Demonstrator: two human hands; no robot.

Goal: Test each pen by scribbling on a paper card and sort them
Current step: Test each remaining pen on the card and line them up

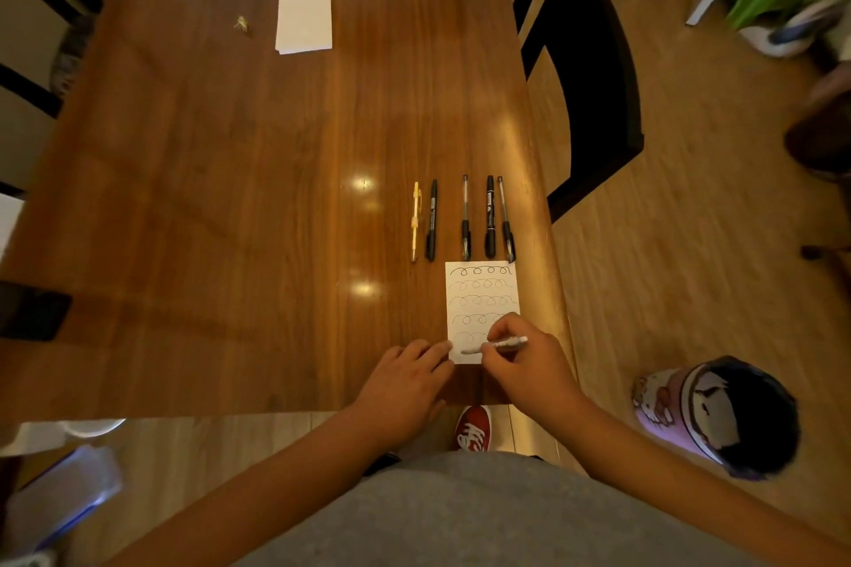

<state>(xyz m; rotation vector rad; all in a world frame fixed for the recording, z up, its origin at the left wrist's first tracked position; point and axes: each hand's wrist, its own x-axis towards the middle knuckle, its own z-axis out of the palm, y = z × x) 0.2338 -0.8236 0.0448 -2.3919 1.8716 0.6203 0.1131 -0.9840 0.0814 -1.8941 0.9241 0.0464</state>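
Card: white, upright, rows of looped scribbles.
Right hand: grip closed on a pale pen, tip on card.
Left hand: flat, fingers pinning card edge.

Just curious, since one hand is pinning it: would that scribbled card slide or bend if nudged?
Probably both. The card looks thin and lies flat on the glossy wooden table, so it likely slides easily. That may be why the left hand presses its corner. Lifted by one edge, it would likely flex somewhat.
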